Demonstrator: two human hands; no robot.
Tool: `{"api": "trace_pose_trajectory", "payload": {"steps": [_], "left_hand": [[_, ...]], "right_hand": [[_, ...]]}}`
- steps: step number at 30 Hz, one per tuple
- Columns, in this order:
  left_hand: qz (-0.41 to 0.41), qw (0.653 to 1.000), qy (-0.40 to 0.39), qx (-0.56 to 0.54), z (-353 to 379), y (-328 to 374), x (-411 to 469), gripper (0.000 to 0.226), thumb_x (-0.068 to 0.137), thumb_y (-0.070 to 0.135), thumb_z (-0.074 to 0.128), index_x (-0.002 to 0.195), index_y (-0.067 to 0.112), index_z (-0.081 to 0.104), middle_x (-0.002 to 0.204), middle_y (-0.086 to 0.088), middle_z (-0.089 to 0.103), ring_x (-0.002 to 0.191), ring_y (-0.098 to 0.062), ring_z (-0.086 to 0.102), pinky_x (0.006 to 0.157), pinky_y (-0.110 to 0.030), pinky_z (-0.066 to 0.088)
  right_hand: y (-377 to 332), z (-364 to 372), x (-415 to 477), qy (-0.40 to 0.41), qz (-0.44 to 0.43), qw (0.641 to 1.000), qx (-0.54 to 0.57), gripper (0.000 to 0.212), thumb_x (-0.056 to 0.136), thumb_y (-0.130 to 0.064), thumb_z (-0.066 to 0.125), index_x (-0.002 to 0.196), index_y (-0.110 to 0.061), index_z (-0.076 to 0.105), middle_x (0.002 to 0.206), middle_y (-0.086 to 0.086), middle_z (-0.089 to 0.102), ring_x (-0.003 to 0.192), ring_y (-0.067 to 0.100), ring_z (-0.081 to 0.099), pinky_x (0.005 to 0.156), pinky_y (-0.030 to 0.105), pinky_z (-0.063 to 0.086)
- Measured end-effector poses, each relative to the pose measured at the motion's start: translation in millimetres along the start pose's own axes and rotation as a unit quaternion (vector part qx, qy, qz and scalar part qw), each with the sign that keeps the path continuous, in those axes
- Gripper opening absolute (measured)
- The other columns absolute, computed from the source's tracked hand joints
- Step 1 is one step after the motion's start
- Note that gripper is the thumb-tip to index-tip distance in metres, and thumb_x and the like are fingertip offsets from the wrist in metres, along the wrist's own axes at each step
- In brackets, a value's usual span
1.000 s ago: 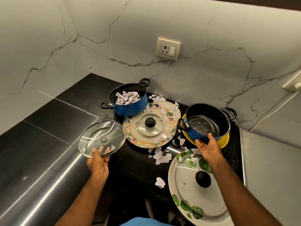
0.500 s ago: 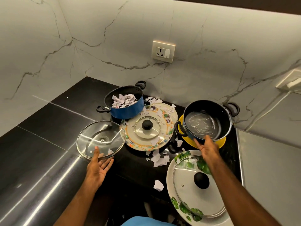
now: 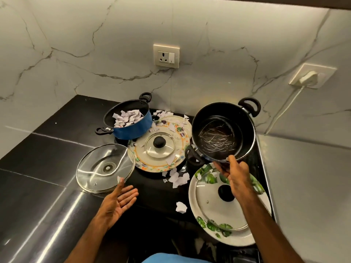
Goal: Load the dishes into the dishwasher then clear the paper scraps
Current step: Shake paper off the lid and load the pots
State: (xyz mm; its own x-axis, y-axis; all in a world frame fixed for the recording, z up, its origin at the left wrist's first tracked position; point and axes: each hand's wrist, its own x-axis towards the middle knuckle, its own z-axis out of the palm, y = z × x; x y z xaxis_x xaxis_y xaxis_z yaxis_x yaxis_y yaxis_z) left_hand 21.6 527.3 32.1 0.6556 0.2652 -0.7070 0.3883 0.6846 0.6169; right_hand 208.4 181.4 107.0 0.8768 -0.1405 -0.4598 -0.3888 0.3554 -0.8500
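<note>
Right fingers (image 3: pixel 232 162) on tilted pot (image 3: pixel 218 133)

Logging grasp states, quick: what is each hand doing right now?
Left hand: open, palm up, holding nothing.
Right hand: grips the near rim of the empty pot, tilted toward the camera.

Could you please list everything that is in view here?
counter: 1, black, along the marble wall.
blue pot: 1, blue, back centre.
empty pot: 1, black inside, tilted, at right.
patterned plate: 1, cream, orange border, centre.
leaf plate: 1, white, green leaves, front right.
bare lid: 1, clear glass, on counter, left.
small lid: 1, glass, black knob, on patterned plate.
large lid: 1, glass, black knob, on leaf plate.
paper scraps: many, white, in blue pot, on patterned plate, on counter.
sockets: 2, white, on wall.
left hand: 1, open, palm up, empty.
right hand: 1, grips empty pot's rim.
</note>
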Motion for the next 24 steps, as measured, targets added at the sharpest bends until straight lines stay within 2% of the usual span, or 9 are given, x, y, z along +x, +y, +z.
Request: {"api": "trace_pose_trajectory", "payload": {"steps": [3,5,9,12,16,18,20,22,24], "left_hand": [[-0.073,0.983,-0.084,0.147,21,-1,-11,0.071,0.086,0.056,0.063,0.131,0.001,0.062,0.119,-0.021,0.072,0.111,-0.032,0.071,0.098,-0.045,0.055],[-0.085,0.966,-0.137,0.200,47,-2,-20,0.068,0.088,0.057,0.059,0.133,0.006,0.061,0.122,-0.018,0.071,0.114,-0.033,0.069,0.103,-0.048,0.052],[-0.020,0.957,-0.221,0.187,114,-1,-34,0.069,0.088,0.063,0.064,0.142,0.022,0.054,0.136,-0.010,0.065,0.120,-0.032,0.066,0.098,-0.054,0.054],[0.019,0.939,-0.271,0.211,163,0,-47,0.080,0.076,0.068,0.075,0.143,0.030,0.053,0.137,-0.005,0.064,0.118,-0.030,0.067,0.095,-0.056,0.056],[0.077,0.894,-0.263,0.354,213,-17,-59,0.062,0.080,0.062,0.075,0.132,0.031,0.058,0.126,-0.002,0.069,0.107,-0.021,0.072,0.087,-0.051,0.061],[0.103,0.881,-0.238,0.395,230,-33,-61,0.058,0.076,0.065,0.077,0.122,0.033,0.062,0.119,-0.001,0.071,0.100,-0.020,0.074,0.077,-0.047,0.064],[0.122,0.867,-0.226,0.427,246,-52,-61,0.050,0.082,0.064,0.073,0.119,0.033,0.063,0.111,0.002,0.072,0.093,-0.018,0.075,0.068,-0.041,0.064],[0.136,0.846,-0.220,0.466,259,-70,-57,0.044,0.086,0.065,0.067,0.117,0.034,0.063,0.107,0.002,0.074,0.088,-0.018,0.076,0.067,-0.040,0.064],[0.142,0.822,-0.233,0.500,276,-94,-60,0.032,0.094,0.055,0.062,0.115,0.031,0.062,0.107,-0.002,0.074,0.083,-0.021,0.077,0.070,-0.045,0.064]], "right_hand": [[13,-13,-28,-0.008,-0.005,1.000,-0.010,0.029,0.099,-0.009,0.059,0.122,0.009,0.060,0.099,0.020,0.079,0.090,0.034,0.079,0.078,0.038,0.065],[18,-20,-45,-0.013,-0.014,1.000,-0.020,0.025,0.100,-0.008,0.057,0.121,0.006,0.062,0.099,0.019,0.079,0.090,0.035,0.079,0.078,0.039,0.065],[24,-40,-71,0.000,-0.035,0.998,-0.055,0.020,0.100,-0.008,0.057,0.115,0.000,0.067,0.098,0.021,0.079,0.091,0.039,0.077,0.085,0.046,0.063],[25,-58,-82,0.009,-0.042,0.995,-0.086,0.023,0.100,-0.012,0.058,0.117,0.000,0.068,0.098,0.019,0.079,0.091,0.035,0.078,0.085,0.045,0.064],[21,-90,-94,0.035,-0.056,0.991,-0.117,0.024,0.099,-0.017,0.062,0.117,-0.002,0.065,0.093,0.014,0.080,0.085,0.031,0.079,0.090,0.046,0.063],[19,-107,-99,0.057,-0.067,0.989,-0.121,0.021,0.099,-0.018,0.064,0.117,-0.006,0.065,0.092,0.012,0.081,0.083,0.030,0.080,0.089,0.046,0.063],[15,-127,-106,0.077,-0.082,0.987,-0.116,0.019,0.098,-0.015,0.065,0.116,-0.011,0.067,0.097,0.012,0.080,0.083,0.031,0.080,0.084,0.045,0.064],[14,-149,-113,0.093,-0.098,0.983,-0.127,0.022,0.097,-0.017,0.067,0.119,-0.017,0.069,0.105,0.009,0.079,0.086,0.028,0.080,0.082,0.046,0.065],[14,-177,-122,0.118,-0.102,0.978,-0.140,0.027,0.096,-0.023,0.067,0.123,-0.024,0.067,0.108,0.007,0.079,0.086,0.025,0.080,0.082,0.044,0.065]]}}
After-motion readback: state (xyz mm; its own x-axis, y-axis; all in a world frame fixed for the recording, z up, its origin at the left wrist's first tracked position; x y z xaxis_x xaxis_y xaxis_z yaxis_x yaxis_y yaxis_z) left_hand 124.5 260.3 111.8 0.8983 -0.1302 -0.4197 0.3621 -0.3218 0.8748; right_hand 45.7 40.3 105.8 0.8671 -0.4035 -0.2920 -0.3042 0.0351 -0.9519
